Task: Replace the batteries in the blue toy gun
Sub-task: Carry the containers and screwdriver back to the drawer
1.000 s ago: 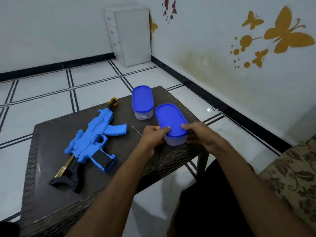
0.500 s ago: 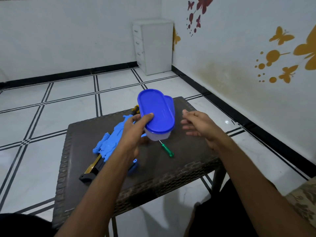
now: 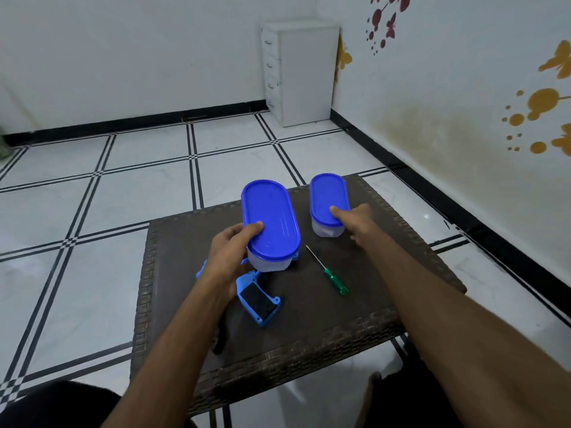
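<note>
My left hand (image 3: 230, 261) grips a clear oval container with a blue lid (image 3: 271, 222), held above the blue toy gun (image 3: 258, 304), which lies on the dark wicker table (image 3: 355, 332) and is mostly hidden under my hand and the container. My right hand (image 3: 355, 222) reaches to a second blue-lidded container (image 3: 328, 199) at the table's far right, thumb on the lid and fingers round its side. A small green-handled screwdriver (image 3: 332, 274) lies on the table between my arms.
The table is small, with edges close on all sides and tiled floor around it. A white drawer cabinet (image 3: 301, 72) stands in the far corner. My dark-clothed knees (image 3: 411, 396) are under the near edge.
My left hand has carried the lifted container a little left, uncovering the second container. My right hand, open beside it before, has moved forward onto the second container.
</note>
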